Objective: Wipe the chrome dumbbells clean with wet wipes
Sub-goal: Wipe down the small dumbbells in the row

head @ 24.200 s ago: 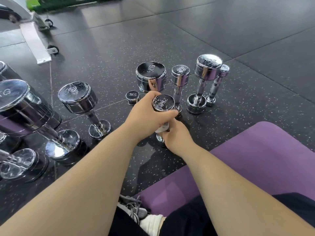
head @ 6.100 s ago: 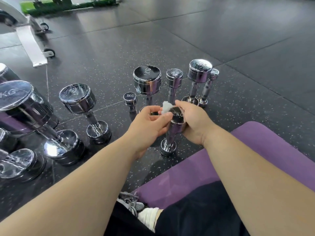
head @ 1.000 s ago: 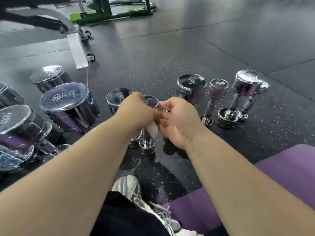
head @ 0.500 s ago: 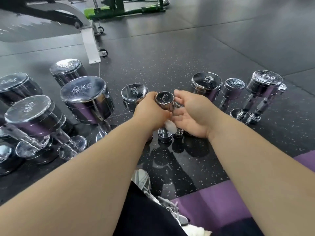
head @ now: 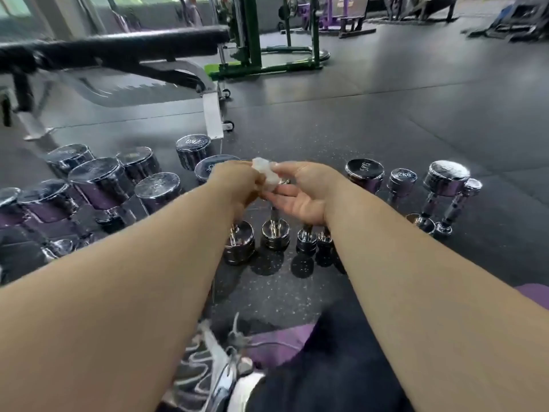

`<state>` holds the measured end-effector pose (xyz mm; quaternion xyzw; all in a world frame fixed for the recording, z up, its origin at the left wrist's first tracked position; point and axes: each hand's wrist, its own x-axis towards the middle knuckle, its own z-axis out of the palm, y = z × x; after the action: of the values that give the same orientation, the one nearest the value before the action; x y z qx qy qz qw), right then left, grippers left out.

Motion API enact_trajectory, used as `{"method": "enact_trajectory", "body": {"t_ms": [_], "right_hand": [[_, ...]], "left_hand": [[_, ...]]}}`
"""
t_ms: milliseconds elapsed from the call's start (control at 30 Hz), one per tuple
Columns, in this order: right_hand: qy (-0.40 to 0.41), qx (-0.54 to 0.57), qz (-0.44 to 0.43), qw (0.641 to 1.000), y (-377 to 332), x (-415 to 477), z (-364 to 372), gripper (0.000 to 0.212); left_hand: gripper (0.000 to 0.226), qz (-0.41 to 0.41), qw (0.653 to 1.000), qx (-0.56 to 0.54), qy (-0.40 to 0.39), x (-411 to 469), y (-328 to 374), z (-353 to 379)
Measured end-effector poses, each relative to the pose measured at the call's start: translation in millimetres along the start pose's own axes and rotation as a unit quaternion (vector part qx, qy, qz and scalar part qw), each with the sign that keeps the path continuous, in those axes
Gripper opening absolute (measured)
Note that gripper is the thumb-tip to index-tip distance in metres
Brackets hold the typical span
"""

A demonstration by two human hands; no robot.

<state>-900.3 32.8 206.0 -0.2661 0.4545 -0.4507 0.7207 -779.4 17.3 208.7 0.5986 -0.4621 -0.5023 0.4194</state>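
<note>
Head view. Speckled black rubber floor (head: 386, 129) of a gym, with a padded bench (head: 118, 52) and a green rack (head: 252, 55) behind. Chrome dumbbells (head: 274, 237) stand on end in a row. Above the middle ones, the left hand (head: 237, 185) and right hand (head: 303, 194) each pinch an end of the crumpled wet wipe (head: 267, 173).

Chrome dumbbells (head: 364, 173) stand on end, crumpled white wipe (head: 266, 174) above them.

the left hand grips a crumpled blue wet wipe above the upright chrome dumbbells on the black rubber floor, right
No, the crumpled wet wipe is white, not blue; the head view shows it. The left hand does grip it above the upright chrome dumbbells on the black rubber floor.
</note>
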Motion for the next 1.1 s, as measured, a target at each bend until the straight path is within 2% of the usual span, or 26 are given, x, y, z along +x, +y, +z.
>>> {"method": "enact_trajectory", "body": {"t_ms": [67, 133, 200, 300, 367, 467, 600, 700, 833, 1000, 1100], "right_hand": [[0.025, -0.011, -0.025, 0.999, 4, 11, -2, 0.014], [0.028, -0.024, -0.031, 0.999, 10, 27, -8, 0.015], [0.075, -0.044, -0.052, 0.995, 16, 44, -13, 0.01], [0.216, -0.13, -0.132, 0.959, 14, 77, -25, 0.005], [0.256, -0.157, -0.139, 0.944, 20, 90, -35, 0.005], [0.256, -0.187, -0.133, 0.939, 35, 96, -45, 0.017], [0.229, -0.184, -0.162, 0.942, 35, 101, -45, 0.017], [0.225, -0.199, -0.189, 0.935, 32, 102, -44, 0.014], [0.222, -0.204, -0.216, 0.929, 36, 87, -43, 0.009], [0.208, -0.346, -0.241, 0.882, 52, 64, -44, 0.027], [0.195, -0.388, -0.224, 0.873, 62, 48, -38, 0.029]], "left_hand": [[0.019, -0.012, 0.999, -0.029, -0.034, 1, -11, 3], [0.019, -0.005, 0.996, -0.052, -0.075, 7, -20, 8], [0.022, -0.017, 0.993, -0.069, -0.093, 17, -28, 14], [0.02, -0.112, 0.988, -0.095, -0.051, 49, -47, 21], [0.019, -0.172, 0.979, -0.105, -0.003, 68, -65, 28], [0.033, -0.186, 0.971, -0.154, 0.006, 91, -81, 40], [0.042, -0.166, 0.952, -0.254, -0.036, 117, -77, 51], [0.035, -0.163, 0.951, -0.262, -0.033, 126, -80, 52], [0.033, -0.118, 0.959, -0.256, -0.034, 106, -91, 46], [0.035, -0.113, 0.965, -0.231, -0.041, 71, -106, 30], [0.038, -0.119, 0.97, -0.204, -0.05, 48, -111, 21]]}}
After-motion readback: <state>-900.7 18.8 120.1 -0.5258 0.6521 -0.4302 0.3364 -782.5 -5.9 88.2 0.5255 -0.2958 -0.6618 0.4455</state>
